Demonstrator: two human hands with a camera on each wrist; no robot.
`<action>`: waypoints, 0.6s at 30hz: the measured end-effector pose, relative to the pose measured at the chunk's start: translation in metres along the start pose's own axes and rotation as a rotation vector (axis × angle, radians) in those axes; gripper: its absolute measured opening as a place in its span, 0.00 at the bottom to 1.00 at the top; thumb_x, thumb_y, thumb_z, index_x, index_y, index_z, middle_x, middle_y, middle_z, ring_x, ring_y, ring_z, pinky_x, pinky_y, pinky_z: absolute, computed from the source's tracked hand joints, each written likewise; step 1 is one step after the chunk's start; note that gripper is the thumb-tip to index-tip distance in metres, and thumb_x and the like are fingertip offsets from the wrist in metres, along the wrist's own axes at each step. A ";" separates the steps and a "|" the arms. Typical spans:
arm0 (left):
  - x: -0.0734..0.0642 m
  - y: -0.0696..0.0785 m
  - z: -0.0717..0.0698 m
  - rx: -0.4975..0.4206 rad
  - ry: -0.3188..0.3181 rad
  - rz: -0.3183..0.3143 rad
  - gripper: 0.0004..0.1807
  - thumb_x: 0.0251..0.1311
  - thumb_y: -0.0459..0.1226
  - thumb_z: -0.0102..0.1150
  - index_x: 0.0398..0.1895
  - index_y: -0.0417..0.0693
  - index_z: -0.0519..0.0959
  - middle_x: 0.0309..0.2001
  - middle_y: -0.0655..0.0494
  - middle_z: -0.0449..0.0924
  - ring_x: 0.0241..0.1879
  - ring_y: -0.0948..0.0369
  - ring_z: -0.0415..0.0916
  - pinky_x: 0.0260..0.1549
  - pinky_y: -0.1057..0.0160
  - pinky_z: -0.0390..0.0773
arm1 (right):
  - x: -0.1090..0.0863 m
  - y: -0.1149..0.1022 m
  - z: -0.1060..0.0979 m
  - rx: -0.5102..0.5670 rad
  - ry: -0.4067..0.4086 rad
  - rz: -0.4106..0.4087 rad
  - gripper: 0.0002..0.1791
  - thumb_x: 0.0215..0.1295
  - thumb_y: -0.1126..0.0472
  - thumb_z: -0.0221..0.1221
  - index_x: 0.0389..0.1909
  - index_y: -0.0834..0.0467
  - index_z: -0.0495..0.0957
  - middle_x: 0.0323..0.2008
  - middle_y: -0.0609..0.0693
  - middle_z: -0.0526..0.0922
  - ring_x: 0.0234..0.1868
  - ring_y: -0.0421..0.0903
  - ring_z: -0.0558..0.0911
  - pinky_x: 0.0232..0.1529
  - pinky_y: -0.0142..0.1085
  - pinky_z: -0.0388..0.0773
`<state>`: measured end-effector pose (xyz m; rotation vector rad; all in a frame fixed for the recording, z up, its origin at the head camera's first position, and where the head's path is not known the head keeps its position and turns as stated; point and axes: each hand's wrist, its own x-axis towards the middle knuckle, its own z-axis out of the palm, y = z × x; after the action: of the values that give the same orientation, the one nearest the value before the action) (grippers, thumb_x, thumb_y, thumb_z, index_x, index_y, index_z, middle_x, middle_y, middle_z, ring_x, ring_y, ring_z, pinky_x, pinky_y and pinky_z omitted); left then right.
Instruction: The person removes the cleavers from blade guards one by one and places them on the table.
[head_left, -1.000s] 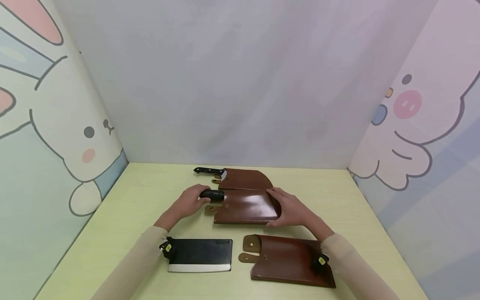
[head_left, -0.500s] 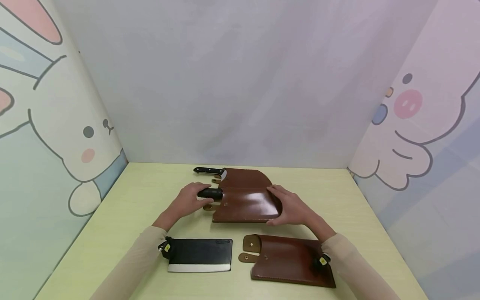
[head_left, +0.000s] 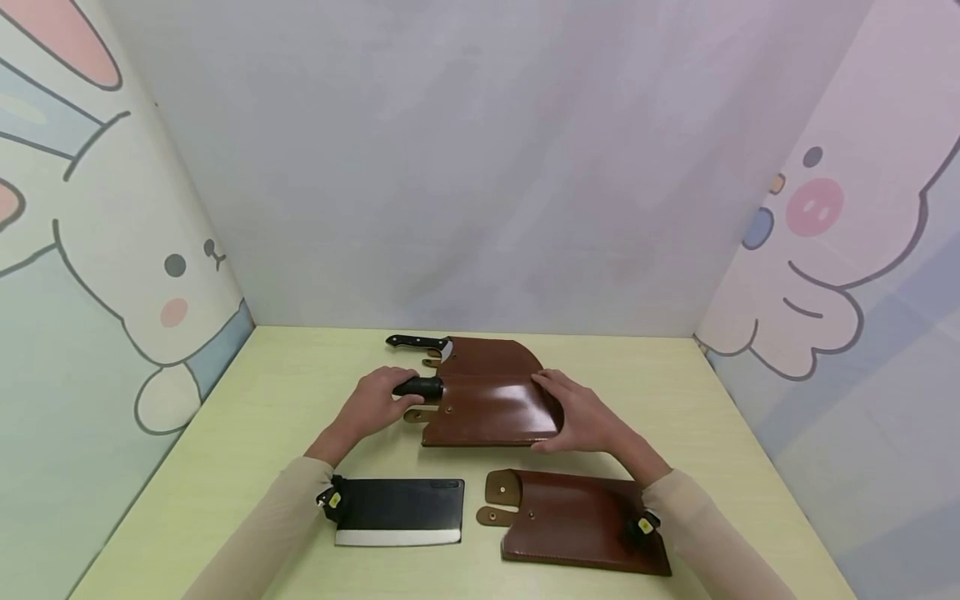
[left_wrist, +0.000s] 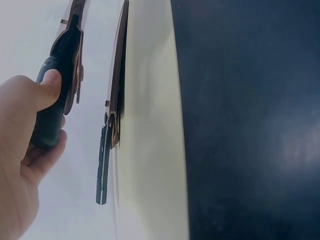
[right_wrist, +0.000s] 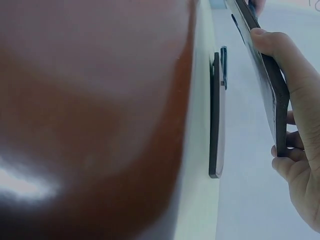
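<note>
My left hand (head_left: 375, 406) holds the thick black handle (head_left: 420, 387) of a knife, its thumb lying along the grip in the left wrist view. The knife's blade is hidden inside a glossy brown leather sheath (head_left: 487, 417). My right hand (head_left: 581, 417) grips this sheath at its right end, thumb on one face and fingertips at the other edge. Both wrist views show the sheathed knife held up off the table. A strap (head_left: 418, 416) with a snap hangs out unfastened at the sheath's left end.
Behind lies another knife with a riveted black handle (head_left: 417, 342) in a brown sheath (head_left: 487, 356). Near the front, a dark cleaver blade (head_left: 401, 504) lies at left, its handle hidden by my left wrist. A third brown sheath (head_left: 577, 521) lies at right, flap and strap unfastened.
The sheathed knife has shifted very slightly left and away from me. Both hands keep their hold. The other knives and sheath stay where they were.
</note>
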<state>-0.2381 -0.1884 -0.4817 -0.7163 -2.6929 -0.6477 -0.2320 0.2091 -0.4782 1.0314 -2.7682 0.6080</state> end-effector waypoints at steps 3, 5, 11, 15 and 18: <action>-0.001 0.001 -0.001 -0.006 0.013 0.010 0.20 0.59 0.46 0.74 0.51 0.45 0.85 0.48 0.49 0.87 0.50 0.50 0.83 0.48 0.47 0.82 | -0.001 0.000 0.001 -0.002 0.004 -0.002 0.66 0.41 0.27 0.75 0.77 0.59 0.63 0.73 0.59 0.67 0.69 0.60 0.73 0.59 0.56 0.78; -0.001 0.000 -0.001 -0.010 0.019 0.016 0.20 0.59 0.46 0.74 0.51 0.45 0.85 0.48 0.49 0.87 0.49 0.50 0.83 0.48 0.47 0.82 | -0.002 0.000 0.002 0.004 0.003 0.000 0.66 0.41 0.28 0.75 0.77 0.58 0.63 0.73 0.59 0.67 0.69 0.60 0.73 0.59 0.56 0.78; -0.002 -0.002 -0.002 -0.020 0.008 0.025 0.20 0.60 0.46 0.73 0.51 0.45 0.85 0.49 0.49 0.87 0.48 0.50 0.83 0.47 0.47 0.82 | -0.005 0.000 0.004 0.012 0.000 0.003 0.65 0.40 0.31 0.78 0.77 0.59 0.63 0.73 0.60 0.67 0.69 0.61 0.73 0.59 0.57 0.77; -0.004 -0.005 -0.003 -0.018 0.000 0.016 0.20 0.61 0.46 0.72 0.51 0.45 0.85 0.49 0.49 0.87 0.49 0.50 0.83 0.47 0.47 0.82 | -0.008 0.002 0.003 0.008 -0.007 0.020 0.65 0.40 0.32 0.78 0.77 0.58 0.63 0.74 0.59 0.66 0.71 0.61 0.71 0.61 0.57 0.76; -0.006 -0.006 -0.004 -0.019 -0.001 0.006 0.21 0.60 0.45 0.73 0.52 0.44 0.85 0.49 0.48 0.87 0.50 0.49 0.83 0.48 0.46 0.82 | -0.009 0.003 0.003 0.014 -0.011 0.032 0.65 0.40 0.32 0.78 0.77 0.57 0.63 0.74 0.59 0.65 0.72 0.62 0.70 0.61 0.58 0.76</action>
<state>-0.2355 -0.1973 -0.4823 -0.7293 -2.6885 -0.6720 -0.2265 0.2156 -0.4838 0.9978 -2.7986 0.6295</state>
